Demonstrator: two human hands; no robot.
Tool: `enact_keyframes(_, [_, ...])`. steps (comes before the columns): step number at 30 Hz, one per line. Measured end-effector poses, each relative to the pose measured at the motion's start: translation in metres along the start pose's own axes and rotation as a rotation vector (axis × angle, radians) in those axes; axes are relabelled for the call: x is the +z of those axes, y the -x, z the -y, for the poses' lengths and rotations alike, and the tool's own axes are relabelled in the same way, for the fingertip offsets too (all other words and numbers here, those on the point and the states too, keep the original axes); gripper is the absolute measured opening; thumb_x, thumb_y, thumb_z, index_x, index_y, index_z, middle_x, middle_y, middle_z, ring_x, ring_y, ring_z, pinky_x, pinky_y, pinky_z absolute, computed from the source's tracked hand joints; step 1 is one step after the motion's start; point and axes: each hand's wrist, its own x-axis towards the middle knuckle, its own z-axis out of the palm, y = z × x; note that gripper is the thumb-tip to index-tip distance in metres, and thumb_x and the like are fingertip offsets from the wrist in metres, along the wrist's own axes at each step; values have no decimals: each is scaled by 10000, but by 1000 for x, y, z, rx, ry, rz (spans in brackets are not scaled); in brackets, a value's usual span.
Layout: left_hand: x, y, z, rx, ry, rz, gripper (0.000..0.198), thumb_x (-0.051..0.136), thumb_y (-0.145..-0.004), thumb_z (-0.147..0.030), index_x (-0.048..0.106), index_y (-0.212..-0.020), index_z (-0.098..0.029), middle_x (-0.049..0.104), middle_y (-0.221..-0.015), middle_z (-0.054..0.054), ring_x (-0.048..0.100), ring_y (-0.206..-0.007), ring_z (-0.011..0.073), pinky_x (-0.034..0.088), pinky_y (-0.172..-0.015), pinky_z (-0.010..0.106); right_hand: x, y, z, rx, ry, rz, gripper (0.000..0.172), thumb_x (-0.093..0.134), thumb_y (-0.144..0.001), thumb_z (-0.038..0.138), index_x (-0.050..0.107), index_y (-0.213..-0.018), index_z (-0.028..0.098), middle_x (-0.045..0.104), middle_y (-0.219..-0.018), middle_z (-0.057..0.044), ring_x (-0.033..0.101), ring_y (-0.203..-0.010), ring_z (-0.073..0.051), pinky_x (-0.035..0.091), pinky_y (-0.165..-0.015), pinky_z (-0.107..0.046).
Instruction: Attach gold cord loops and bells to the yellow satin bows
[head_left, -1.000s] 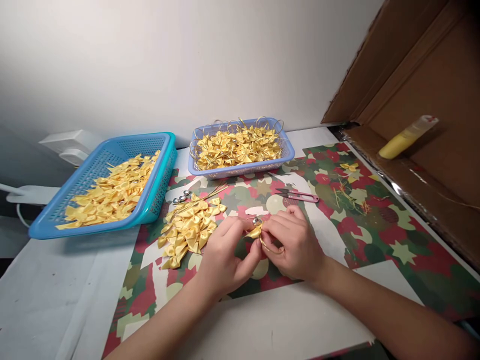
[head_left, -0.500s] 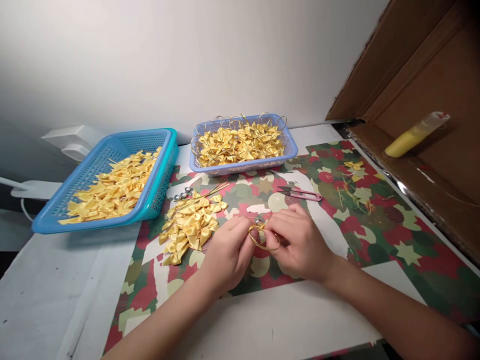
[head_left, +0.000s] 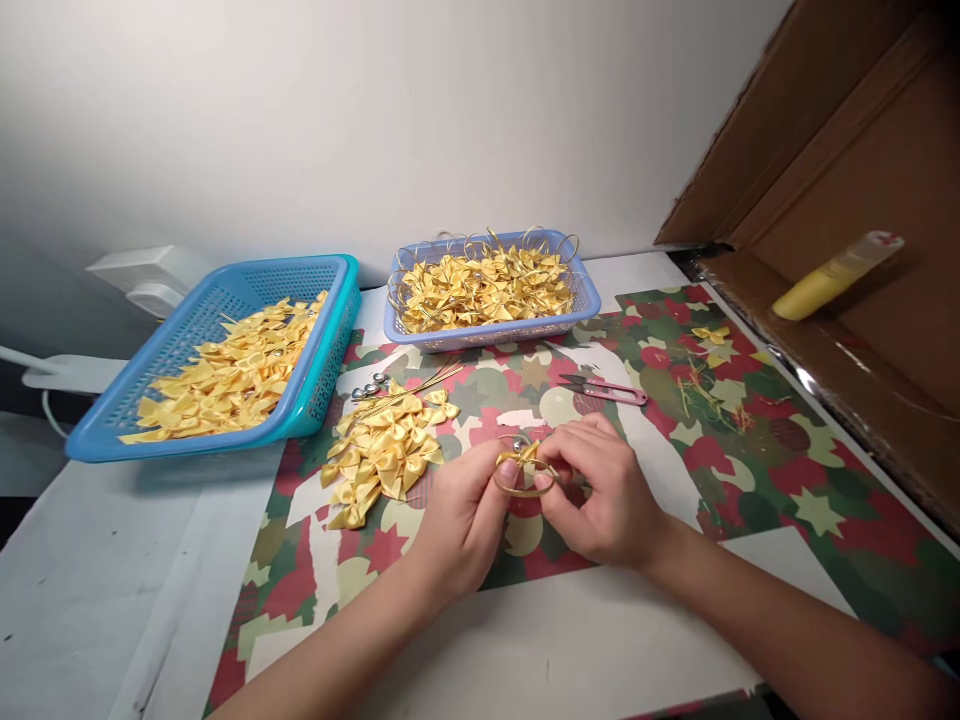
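Between my two hands is a yellow satin ribbon bow (head_left: 529, 454) with a small silver bell (head_left: 517, 445) at its far side. A gold cord (head_left: 525, 493) curves in a loop in front of it. My left hand (head_left: 465, 515) is closed, thumb and fingers pinching the bow's left side. My right hand (head_left: 600, 490) is closed too, thumb and forefinger on the gold cord near the bow's right side. Its other fingers are curled, and part of the bow is hidden behind them. Just left of my hands lies a pile of yellow bows (head_left: 386, 450).
Silver bells (head_left: 367, 388) and loose gold cords (head_left: 431, 380) lie behind the pile. Thread snips (head_left: 611, 391) rest beyond my right hand. Two baskets, one blue (head_left: 187, 450) and one lavender (head_left: 495, 335), hold bows. A cardboard box (head_left: 840, 190) with a yellow tube (head_left: 832, 280) stands right.
My right hand's fingers have shifted and opened slightly around the work, and the gold loop has tilted flatter. More of the bow and bell shows. The view has moved slightly.
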Motion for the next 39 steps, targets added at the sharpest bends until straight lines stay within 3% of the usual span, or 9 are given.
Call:
enact_keyframes(4, [0, 2, 1, -22, 12, 13, 352, 335, -992, -337, 468, -701, -191, 431, -645, -9, 405, -586, 126, 312, -567, 257, 0, 0, 0, -24, 70, -12, 55, 493, -733, 174, 466, -686, 185, 433, -557, 50, 403, -531, -107, 275, -630, -307])
enact_keyframes(11, [1, 1, -1, -30, -15, 31, 369, 335, -982, -353, 362, -648, -197, 373, -614, -18, 358, -571, 125, 297, -558, 259, 3, 2, 2, -28, 18, 15, 208, 431, -876, 148, 482, -678, 184, 501, -570, 34, 426, -535, -103, 265, -632, -307])
enact_keyframes(17, [-3, -1, -2, -60, -60, 12, 323, 448, -935, -368, 480, -669, -186, 444, -618, -14, 389, -575, 123, 306, -553, 251, 2, 2, 2, -62, 7, 5, 235, 478, -847, 150, 441, -617, 183, 448, -529, 47, 372, -515, -94, 256, -606, -299])
enact_keyframes(21, [-2, -2, -1, -114, 153, 38, 326, 477, -923, -366, 508, -656, -181, 457, -623, -17, 403, -580, 116, 328, -563, 241, 2, 2, 3, 72, -161, 7, 246, 492, -841, 181, 420, -605, 190, 416, -514, 54, 375, -493, -86, 312, -566, -264])
enact_keyframes(26, [4, 0, 2, -310, 471, 33, 300, 530, -879, -399, 520, -676, -179, 452, -639, -11, 386, -599, 119, 346, -554, 232, 2, 1, 4, 290, -392, 35, 236, 491, -834, 212, 415, -611, 199, 386, -513, 57, 345, -453, -76, 289, -437, -217])
enact_keyframes(31, [8, 1, 7, -416, 597, 22, 249, 546, -840, -369, 539, -684, -175, 467, -651, -6, 393, -604, 118, 351, -557, 230, 3, 1, 3, 446, -603, 67, 211, 499, -822, 230, 419, -630, 198, 354, -537, 60, 319, -449, -64, 280, -391, -193])
enact_keyframes(35, [9, 1, 8, -447, 644, 7, 195, 533, -818, -314, 522, -676, -181, 437, -626, -22, 364, -588, 109, 332, -548, 223, 6, 2, 3, 511, -669, 75, 228, 501, -838, 247, 420, -630, 197, 349, -539, 63, 316, -439, -60, 277, -384, -192])
enact_keyframes(39, [8, -1, 3, -445, 617, -27, 215, 529, -813, -299, 496, -637, -180, 395, -589, -35, 328, -556, 100, 300, -516, 223, 3, -1, 2, 461, -623, 157, 235, 507, -872, 272, 460, -655, 192, 411, -565, 53, 372, -474, -72, 325, -431, -204])
